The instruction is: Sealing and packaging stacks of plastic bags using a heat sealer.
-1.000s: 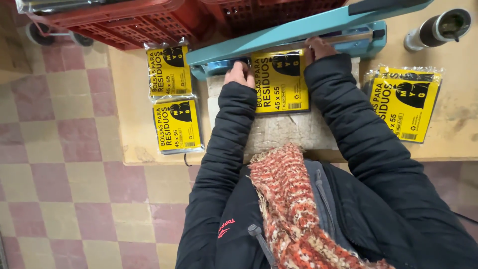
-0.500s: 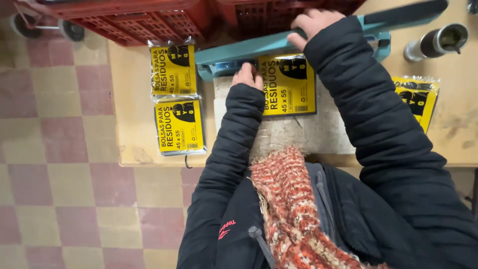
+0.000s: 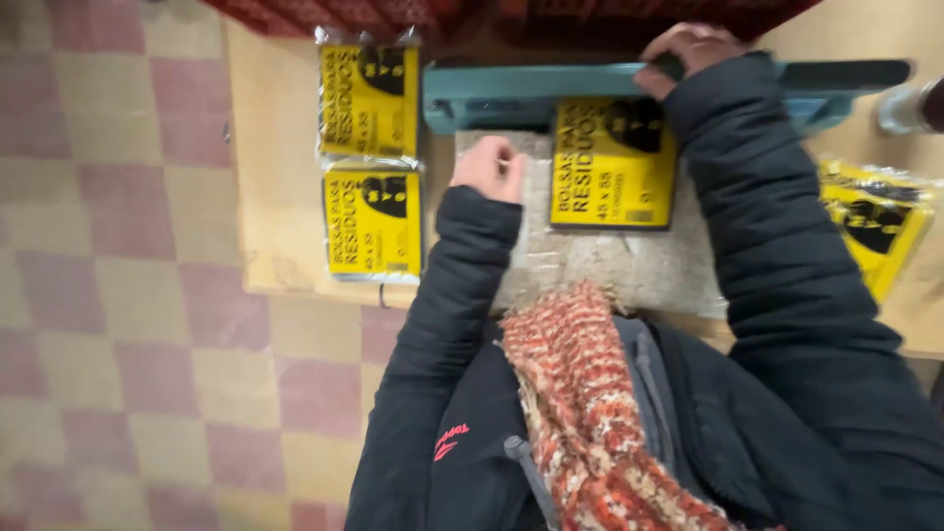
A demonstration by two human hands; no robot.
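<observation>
The yellow packet of bags point(image 3: 612, 162) lies flat on the grey pad point(image 3: 600, 261), its upper edge tucked beneath the teal bar of the heat sealer point(image 3: 551, 93); that sealer serves as the landmark for all that follows.

Your right hand point(image 3: 688, 49) is clamped over the sealer's bar, directly above the packet's upper right corner, fingers wrapped around the dark grip. Your left hand point(image 3: 489, 167) rests just below the sealer's left end, beside the packet's left edge; its fingers are curled together and appear pinched on something pale, though the picture does not show clearly what.

Left of the sealer, two more yellow packets point(image 3: 371, 152) lie one above the other on the wooden bench point(image 3: 275, 197), overlapping at their clear plastic borders. Right of the sealer and lower, a further yellow packet point(image 3: 875, 221) lies tilted on the bench. A metal cylinder point(image 3: 910, 106) shows at the sealer's right end. Red crates point(image 3: 393, 12) stand beyond it.

Risks noted: your left hand is not on the packet, so it could shift and take a crooked seam. Your left fingertips sit near the bar's line; a press could pinch or burn them. Your sleeve crosses the packet's right side and could drag it.
</observation>
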